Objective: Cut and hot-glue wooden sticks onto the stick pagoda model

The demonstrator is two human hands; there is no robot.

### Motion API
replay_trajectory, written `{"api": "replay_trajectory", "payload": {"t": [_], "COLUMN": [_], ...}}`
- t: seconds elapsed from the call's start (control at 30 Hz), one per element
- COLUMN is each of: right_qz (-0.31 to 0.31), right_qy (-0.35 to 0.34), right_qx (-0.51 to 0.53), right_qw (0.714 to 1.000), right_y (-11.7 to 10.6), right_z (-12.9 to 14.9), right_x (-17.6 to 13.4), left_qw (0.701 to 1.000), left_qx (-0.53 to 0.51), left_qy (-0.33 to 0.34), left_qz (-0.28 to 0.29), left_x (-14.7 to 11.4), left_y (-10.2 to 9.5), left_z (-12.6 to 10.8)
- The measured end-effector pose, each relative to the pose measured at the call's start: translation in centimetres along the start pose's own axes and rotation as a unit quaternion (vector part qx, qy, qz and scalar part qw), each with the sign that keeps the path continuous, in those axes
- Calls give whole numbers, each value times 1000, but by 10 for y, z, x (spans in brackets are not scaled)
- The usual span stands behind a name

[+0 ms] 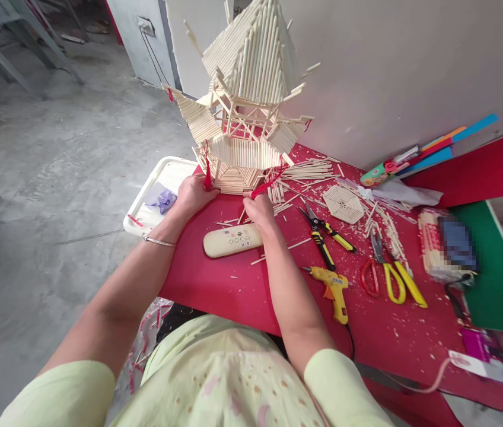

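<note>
A pagoda model (247, 151) built of pale wooden sticks stands at the back of the red table, with red tassels hanging from its roof corners. My left hand (193, 193) grips the left front edge of its base, beside a tassel. At the right front edge, my right hand (258, 207) has its fingers closed on the base, next to another red tassel (269, 181). Parts of the fingertips are hidden behind the base. Just below my hands lies a cream-coloured oblong case (231, 240) with printed characters, partly covered by my right wrist.
Right of my arm lie pruning shears (320, 234), a yellow glue gun (332, 290), red-and-yellow-handled scissors (385, 267), a hexagonal stick panel (343, 203) and loose sticks (309, 171). A white tray (133, 207) sits at the left. A power strip (478, 363) with cords is at the right.
</note>
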State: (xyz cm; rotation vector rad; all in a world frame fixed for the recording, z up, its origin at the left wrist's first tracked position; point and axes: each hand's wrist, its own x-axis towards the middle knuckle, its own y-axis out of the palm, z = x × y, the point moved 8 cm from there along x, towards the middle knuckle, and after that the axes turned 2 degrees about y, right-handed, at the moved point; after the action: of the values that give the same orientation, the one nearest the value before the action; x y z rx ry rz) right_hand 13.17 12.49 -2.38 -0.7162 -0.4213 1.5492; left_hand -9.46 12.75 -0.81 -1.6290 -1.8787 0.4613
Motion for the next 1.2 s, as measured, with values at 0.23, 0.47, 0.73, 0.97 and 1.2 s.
{"api": "replay_trajectory", "payload": {"t": [0.23,0.47,0.73,0.97,1.2], "right_qz": [5,10,12,9,3], "right_qy": [22,21,30,35,31], "right_qx": [-15,-17,-3,-9,-15], "right_qw": [1000,1000,999,999,999], "right_y": [0,-1,1,-1,0], "right_z": [2,5,5,8,8], "right_x": [-2,-4,-4,-5,-2], "left_qw": [997,998,997,997,996], "left_qx": [75,68,77,79,85], "left_qy": [9,16,10,12,15], "left_qz": [17,11,12,7,6], "left_x": [2,1,1,0,0], "left_y": [2,3,2,1,1], "left_z": [-2,-2,-1,-3,-5]}}
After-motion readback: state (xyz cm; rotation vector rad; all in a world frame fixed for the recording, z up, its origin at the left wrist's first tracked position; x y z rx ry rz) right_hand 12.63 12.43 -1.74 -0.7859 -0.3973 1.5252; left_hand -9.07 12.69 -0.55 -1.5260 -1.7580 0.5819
